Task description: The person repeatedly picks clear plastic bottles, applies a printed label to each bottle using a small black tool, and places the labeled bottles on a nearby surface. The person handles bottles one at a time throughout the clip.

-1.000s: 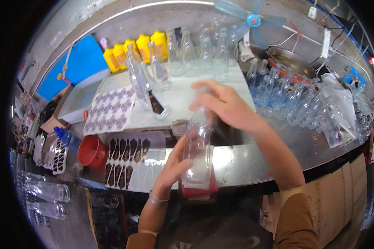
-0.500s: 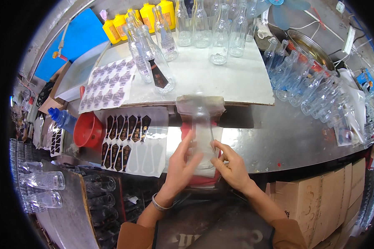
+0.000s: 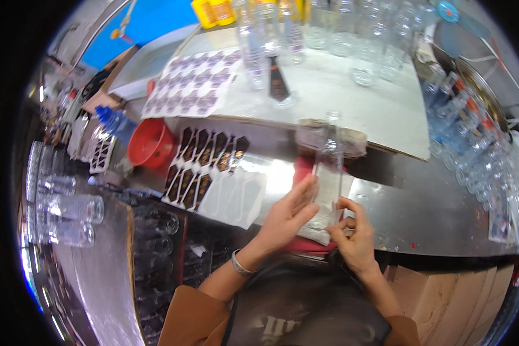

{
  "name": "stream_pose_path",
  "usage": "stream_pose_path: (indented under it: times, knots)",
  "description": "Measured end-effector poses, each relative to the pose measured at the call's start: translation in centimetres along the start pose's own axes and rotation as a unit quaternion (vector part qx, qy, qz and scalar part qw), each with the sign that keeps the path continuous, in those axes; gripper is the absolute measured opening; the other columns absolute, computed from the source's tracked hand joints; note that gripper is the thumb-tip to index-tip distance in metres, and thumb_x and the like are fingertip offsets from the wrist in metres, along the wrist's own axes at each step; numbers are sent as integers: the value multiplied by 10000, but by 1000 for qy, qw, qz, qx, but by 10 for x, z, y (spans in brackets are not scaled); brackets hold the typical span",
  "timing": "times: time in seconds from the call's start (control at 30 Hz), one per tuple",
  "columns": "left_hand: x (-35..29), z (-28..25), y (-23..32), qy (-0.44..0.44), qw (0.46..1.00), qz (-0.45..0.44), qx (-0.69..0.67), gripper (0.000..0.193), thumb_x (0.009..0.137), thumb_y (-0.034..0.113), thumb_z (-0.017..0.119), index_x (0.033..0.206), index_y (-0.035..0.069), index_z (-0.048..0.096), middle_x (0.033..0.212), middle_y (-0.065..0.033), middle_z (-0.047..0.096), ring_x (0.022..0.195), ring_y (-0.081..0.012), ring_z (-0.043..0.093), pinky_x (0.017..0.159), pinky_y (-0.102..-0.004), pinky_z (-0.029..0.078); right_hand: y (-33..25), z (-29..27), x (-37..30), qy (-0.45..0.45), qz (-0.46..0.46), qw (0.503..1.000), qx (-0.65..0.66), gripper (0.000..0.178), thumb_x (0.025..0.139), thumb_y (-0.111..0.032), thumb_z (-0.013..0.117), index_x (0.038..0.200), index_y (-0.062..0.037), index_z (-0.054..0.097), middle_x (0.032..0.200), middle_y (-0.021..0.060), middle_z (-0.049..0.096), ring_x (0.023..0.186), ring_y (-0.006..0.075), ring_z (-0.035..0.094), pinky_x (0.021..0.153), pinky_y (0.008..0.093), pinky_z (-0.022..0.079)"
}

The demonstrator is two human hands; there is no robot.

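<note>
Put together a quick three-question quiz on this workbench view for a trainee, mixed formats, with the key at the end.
1. Multiple choice. In the head view, which thing is between the left hand and the right hand?
A) a yellow container
B) a clear glass bottle
C) a cardboard box

2. True or false. The red container is to the left of the sheet of dark tie-shaped labels.

3. Fill in the blank. The bracelet is on the person's own ____ wrist.

Key: 1. B; 2. True; 3. left
</note>
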State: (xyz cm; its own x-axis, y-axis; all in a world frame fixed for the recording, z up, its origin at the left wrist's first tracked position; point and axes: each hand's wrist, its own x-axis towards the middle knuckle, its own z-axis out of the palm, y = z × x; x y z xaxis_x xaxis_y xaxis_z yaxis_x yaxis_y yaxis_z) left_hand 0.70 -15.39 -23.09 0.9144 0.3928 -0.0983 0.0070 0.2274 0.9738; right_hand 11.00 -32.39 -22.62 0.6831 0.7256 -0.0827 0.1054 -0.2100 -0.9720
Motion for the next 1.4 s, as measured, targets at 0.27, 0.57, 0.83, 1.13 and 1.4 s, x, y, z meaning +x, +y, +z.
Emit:
stream_pose_path:
  times: [0.27,0.57,0.83,1.13,1.4]
  knots:
    - [-11,-115,-21,223,713,45,664,670,890,266,731,1405,-75,470,1320,-243,585,1232,-396,548,1044,-450,416,23,-35,-7,73,32,988,129,404,971,-28,580,1364,48,521,1207,118,653,693,77,593,633,240,523]
    - [-92,-114,2,175,658,-73,728,742,876,296,733,1463,-35,425,1407,-210,551,1346,-400,463,1151,-591,267,34,-48,-11,105,38,989,96,319,987,-37,573,1293,52,580,1110,108,689,680,67,565,620,219,489]
    - [-64,-102,-20,101,748,90,650,641,860,161,744,1409,-50,488,1380,-244,563,1307,-399,513,1116,-473,387,22,-42,-11,95,-12,993,71,261,1002,-44,566,1241,51,611,1023,102,705,657,67,555,608,211,476]
    - [-99,-118,-37,169,722,167,650,485,781,3,734,1256,38,645,1298,-135,641,1237,-331,588,1065,-472,418,26,-43,-12,78,-8,994,80,220,1001,-52,589,1192,44,640,970,99,717,658,64,560,591,208,475]
    - [-121,-107,-9,292,840,102,446,135,877,-43,704,1008,-21,728,1031,-162,755,937,-278,729,797,-347,562,42,-64,-20,108,21,986,122,192,993,-43,592,1150,49,652,938,100,726,636,67,566,578,206,470]
